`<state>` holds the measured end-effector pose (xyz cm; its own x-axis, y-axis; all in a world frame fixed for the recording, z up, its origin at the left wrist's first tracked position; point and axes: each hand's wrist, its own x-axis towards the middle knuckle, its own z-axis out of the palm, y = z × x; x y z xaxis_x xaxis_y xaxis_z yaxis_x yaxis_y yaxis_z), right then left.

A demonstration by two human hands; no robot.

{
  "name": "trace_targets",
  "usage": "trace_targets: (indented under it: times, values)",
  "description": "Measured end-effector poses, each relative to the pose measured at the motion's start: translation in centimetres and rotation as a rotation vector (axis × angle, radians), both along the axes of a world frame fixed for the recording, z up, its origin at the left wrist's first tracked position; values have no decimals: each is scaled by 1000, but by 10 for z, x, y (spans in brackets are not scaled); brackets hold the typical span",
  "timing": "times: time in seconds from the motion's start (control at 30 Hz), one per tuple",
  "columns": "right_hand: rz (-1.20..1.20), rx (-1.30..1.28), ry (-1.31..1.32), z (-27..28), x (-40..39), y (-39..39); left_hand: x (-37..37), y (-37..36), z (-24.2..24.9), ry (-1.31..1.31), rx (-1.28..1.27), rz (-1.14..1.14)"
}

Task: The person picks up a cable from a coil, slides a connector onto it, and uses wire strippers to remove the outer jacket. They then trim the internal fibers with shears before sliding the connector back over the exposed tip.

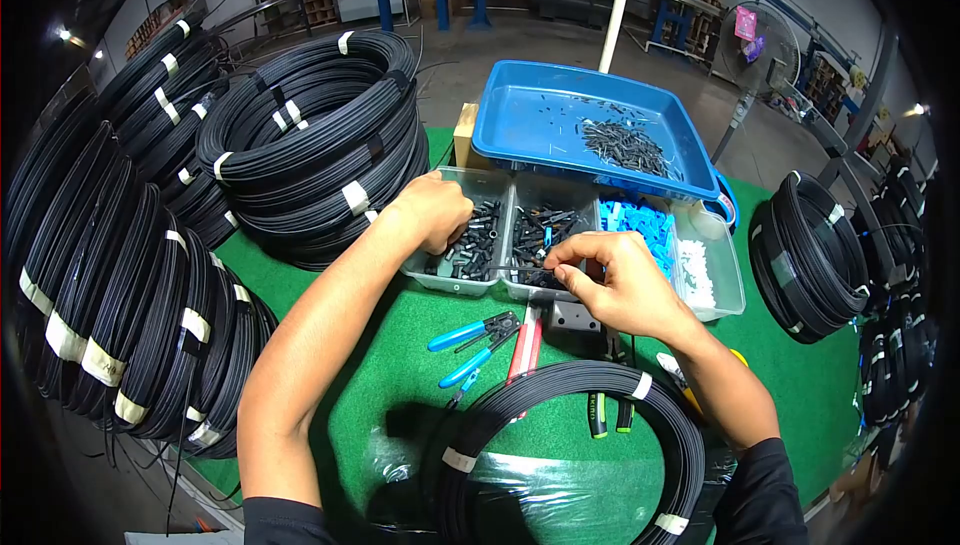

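Note:
My left hand [437, 213] reaches into the left clear plastic bin [463, 285], which holds small black connector parts [478, 245]. Its fingers are curled and the tips are hidden, so what they grip cannot be made out. Over the middle bin, my right hand [622, 280] is closed in a pinch on a thin black cable [518, 268]. The cable's end sticks out to the left, toward the left bin. Below the hands lies a coil of black cable [575, 377] with white tape bands.
Blue parts [640, 227] and white parts [697, 273] fill bins at right, below a blue tray [530, 145] of black pieces. Blue-handled strippers [470, 345] and a metal block [574, 318] sit on the green mat [370, 365]. Cable coils [320, 145] stack at left, with another coil [808, 255] at right.

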<state>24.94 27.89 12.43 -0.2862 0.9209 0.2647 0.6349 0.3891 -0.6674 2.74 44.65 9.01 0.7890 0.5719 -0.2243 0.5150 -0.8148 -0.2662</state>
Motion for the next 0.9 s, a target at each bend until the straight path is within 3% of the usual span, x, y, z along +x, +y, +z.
trace_targets:
  times: [0.47, 0.63, 0.7, 0.77, 0.83, 0.9]
  values:
    - [-1, -8, 84, -4, 1, -6, -1, -14, 5, -86, -56, -16]
    - [-142, 4, 115, 9, 23, -37, -9, -48, 42, -637, -309, 161]
    - [-243, 31, 52, 17, 35, -58, -13, -60, 37, -1062, -533, 67]
    - [-237, 123, 111, 12, 56, -70, -7, -90, 44, -1297, -614, 99]
    - [-304, 10, 190, 19, 70, -88, -2, -122, 45, -1359, -657, 102]
    - [-316, -77, 309, 20, 81, -101, 10, -153, 45, -1630, -703, 11]
